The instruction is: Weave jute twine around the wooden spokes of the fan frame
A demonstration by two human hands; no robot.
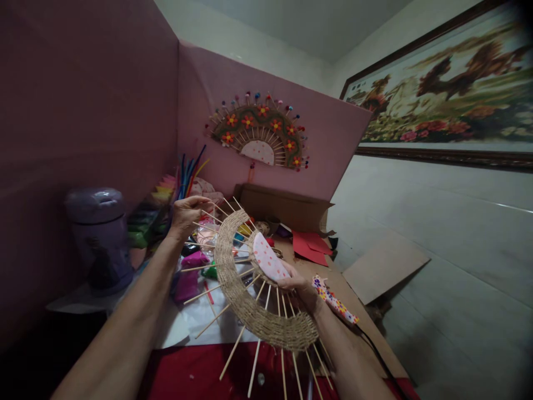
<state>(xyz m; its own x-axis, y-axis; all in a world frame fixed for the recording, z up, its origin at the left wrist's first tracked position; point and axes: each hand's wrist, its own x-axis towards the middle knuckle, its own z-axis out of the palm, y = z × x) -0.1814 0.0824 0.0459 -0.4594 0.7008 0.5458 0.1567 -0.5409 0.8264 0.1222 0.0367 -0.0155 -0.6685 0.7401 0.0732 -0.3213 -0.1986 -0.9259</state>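
A half-round fan frame of thin wooden sticks and a wide band of woven twine [229, 278] is held up over the table, tilted. At its centre sits a white half-disc with pink dots [268, 258]. My right hand [297, 283] grips the frame at the lower end of this half-disc. Near the upper stick tips, my left hand [189, 214] is closed in a pinch; what is between its fingertips is too small to make out. On the pink board behind hangs a finished-looking fan [262, 130] with orange flowers and coloured bead tips.
A purple lidded container [100, 239] stands at the left. Coloured clay packets [187, 283] and pipe cleaners [189, 175] lie beyond my left hand. Red sheets [310, 247] and a flower-patterned tool with a black cord [335, 300] rest on cardboard at the right.
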